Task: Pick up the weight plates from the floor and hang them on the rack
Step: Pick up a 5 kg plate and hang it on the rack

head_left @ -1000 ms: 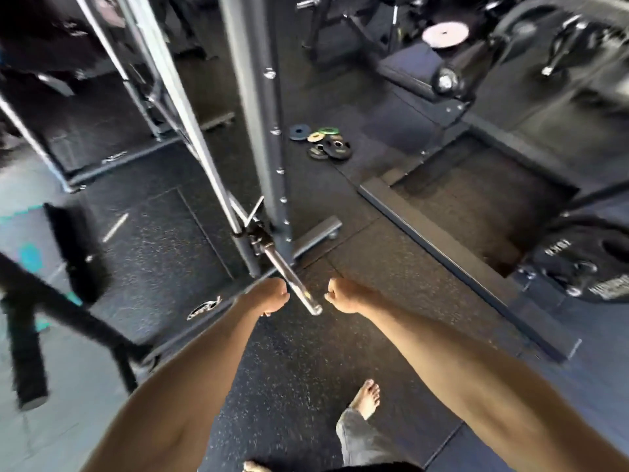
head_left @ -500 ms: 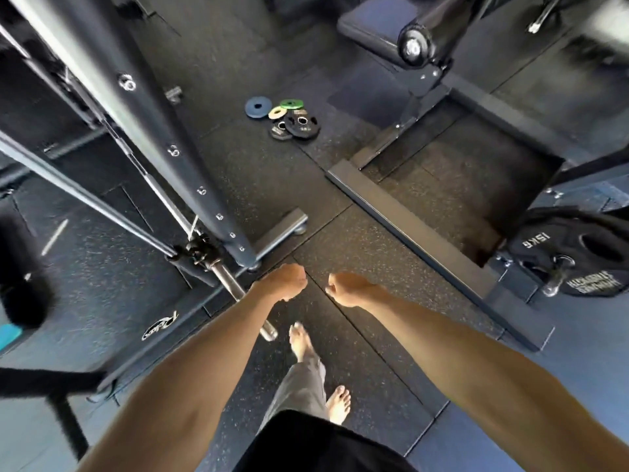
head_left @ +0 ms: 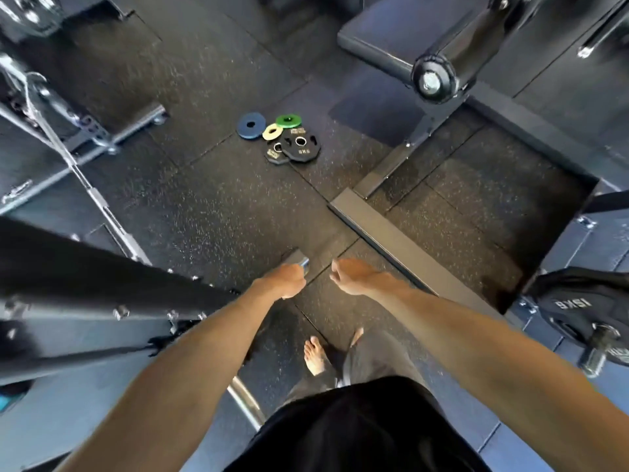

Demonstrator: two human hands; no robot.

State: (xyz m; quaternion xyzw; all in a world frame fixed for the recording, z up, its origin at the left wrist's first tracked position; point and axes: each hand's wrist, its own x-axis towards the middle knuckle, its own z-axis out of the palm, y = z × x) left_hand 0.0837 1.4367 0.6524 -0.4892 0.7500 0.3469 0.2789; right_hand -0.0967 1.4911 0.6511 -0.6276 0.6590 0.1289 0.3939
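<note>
**Toes at risk**

Both the left hand (head_left: 284, 280) and right hand (head_left: 354, 276) hang loosely curled, empty. The blue, yellow, green and black round weight plates (head_left: 289, 148) lie far ahead on the speckled rubber floor (head_left: 204, 199); one slipping could hit the bare feet (head_left: 315, 356)

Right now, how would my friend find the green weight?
On the floor left of the big padded roller lies a bunch of plates. The green plate is at its far edge, by the yellow plate. Only it is green.
</note>
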